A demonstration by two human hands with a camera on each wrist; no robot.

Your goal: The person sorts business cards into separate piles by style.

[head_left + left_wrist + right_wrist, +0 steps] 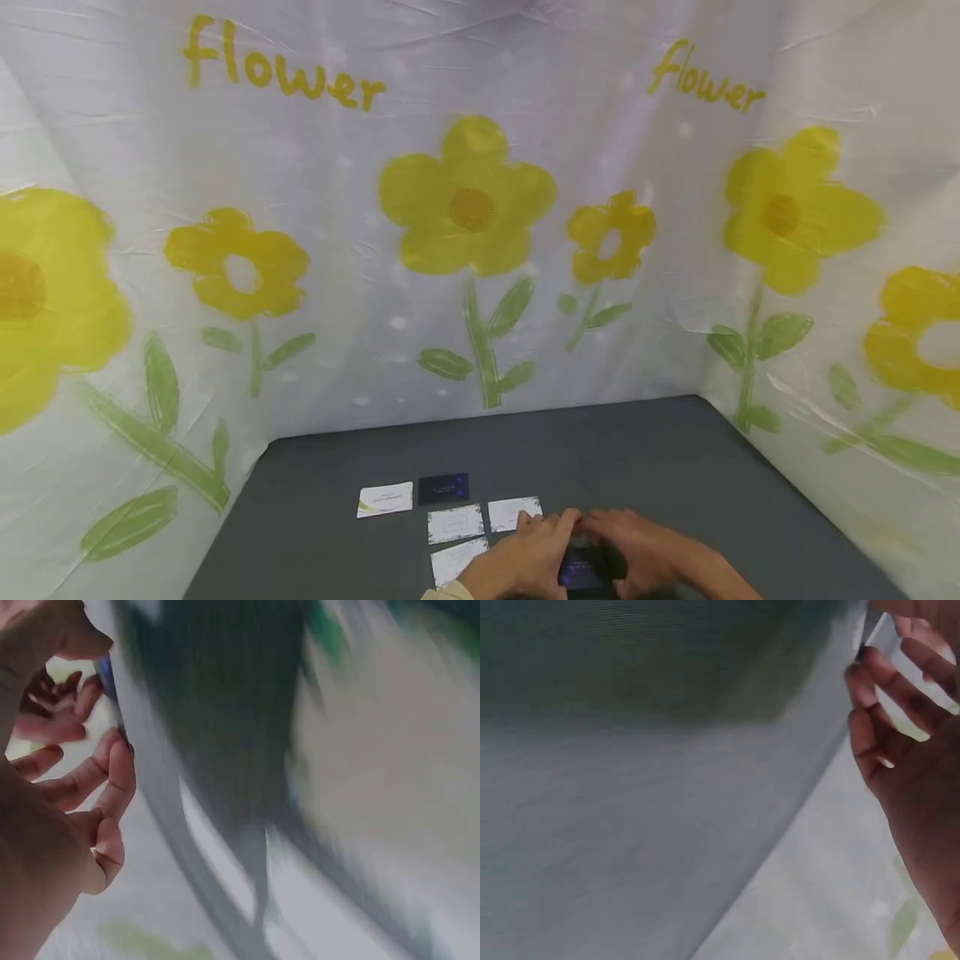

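Observation:
Between my two hands, low in the head view, is a dark blue card with faint print. My left hand pinches it from the left; its thumb and fingertips are at the card's thin edge in the left wrist view. From the other side my right hand pinches the card, thumb above and fingers bent beneath in the right wrist view. Just left of the hands lie white cards with leafy borders: one, another partly behind my left fingers, and a third nearer me, partly covered by the left hand.
Farther left on the dark grey table lie a white card with a yellow corner and a dark blue card. White sheeting painted with yellow flowers encloses the table's back and sides.

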